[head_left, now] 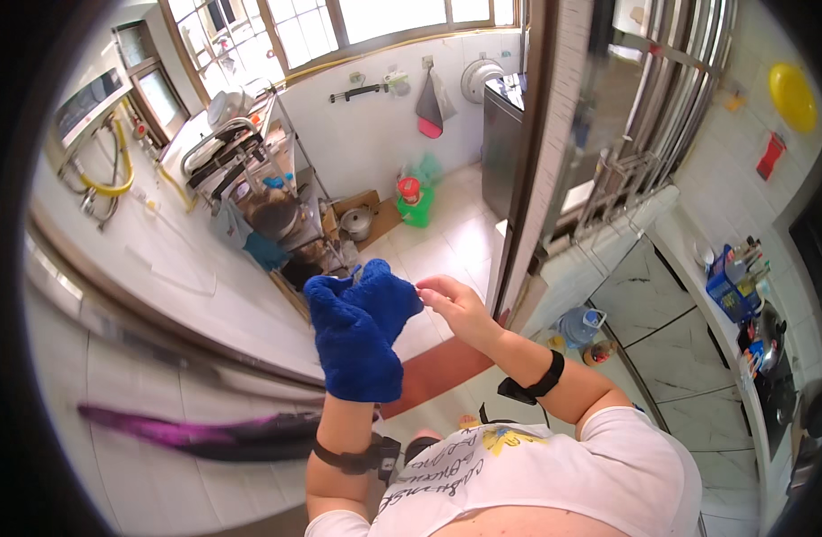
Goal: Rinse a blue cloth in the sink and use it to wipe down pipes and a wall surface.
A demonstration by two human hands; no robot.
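A blue plush cloth or mitt [360, 335] covers my left hand down to the wrist, so its fingers are hidden. I cannot tell whether it is a sewn mitt or a draped cloth. My right hand [454, 309] is raised beside it, thumb and forefinger pinched together at the cloth's right edge. Both hands are held up in front of my chest, before a doorway with a reddish-brown threshold [438, 376].
Left of the doorway stands a cluttered metal rack [270, 194]. Beyond it are a lidded pot [356, 223] and a green container [416, 207]. A door frame [533, 154] rises at right, near a water jug [581, 327] and a kitchen counter [693, 268].
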